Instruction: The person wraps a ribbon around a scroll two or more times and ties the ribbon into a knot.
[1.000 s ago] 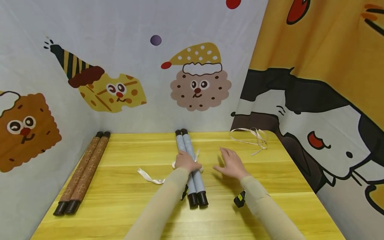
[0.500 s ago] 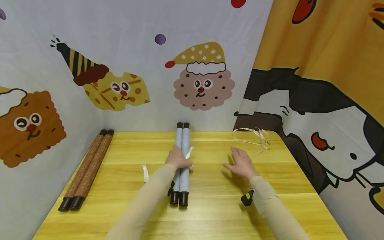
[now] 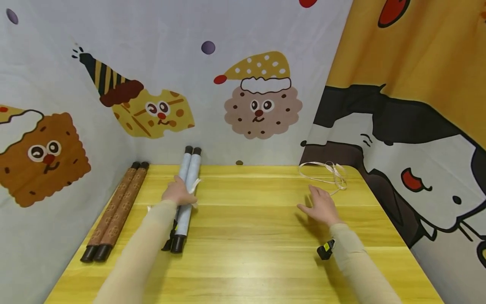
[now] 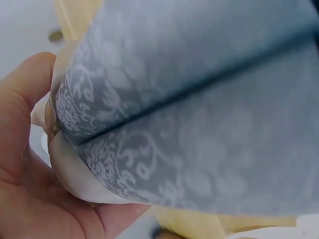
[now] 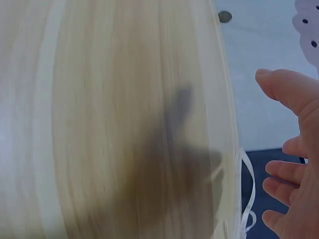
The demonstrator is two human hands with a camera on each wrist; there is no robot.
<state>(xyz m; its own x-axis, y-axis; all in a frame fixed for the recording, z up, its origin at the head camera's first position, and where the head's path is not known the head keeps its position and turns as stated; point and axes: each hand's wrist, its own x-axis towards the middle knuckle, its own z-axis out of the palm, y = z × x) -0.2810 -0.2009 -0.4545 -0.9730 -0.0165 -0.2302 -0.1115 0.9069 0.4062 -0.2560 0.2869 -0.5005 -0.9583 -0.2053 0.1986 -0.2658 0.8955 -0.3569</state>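
Note:
A pair of light blue scrolls [image 3: 184, 217] with dark end knobs lies side by side, and my left hand [image 3: 177, 192] grips them around the middle. In the left wrist view the scrolls [image 4: 199, 169] show a pale floral pattern. A cream ribbon [image 4: 75, 172] wraps both rolls, knotted beside my thumb. Part of the left roll is hidden behind the hand and sleeve. Over the right side of the table my right hand [image 3: 322, 207] hovers with fingers spread and nothing in it; its shadow falls on the wood in the right wrist view.
Two brown patterned scrolls [image 3: 123, 209] lie slanted along the left edge of the wooden table [image 3: 258, 253]. A loose cream ribbon [image 3: 336, 177] is heaped at the back right corner. Cartoon-printed cloth [image 3: 212, 147] hangs behind and beside the table.
My left hand has carried the blue scrolls leftward, from the middle of the table to near the brown pair. The right hand keeps much the same pose, a little further right in view.

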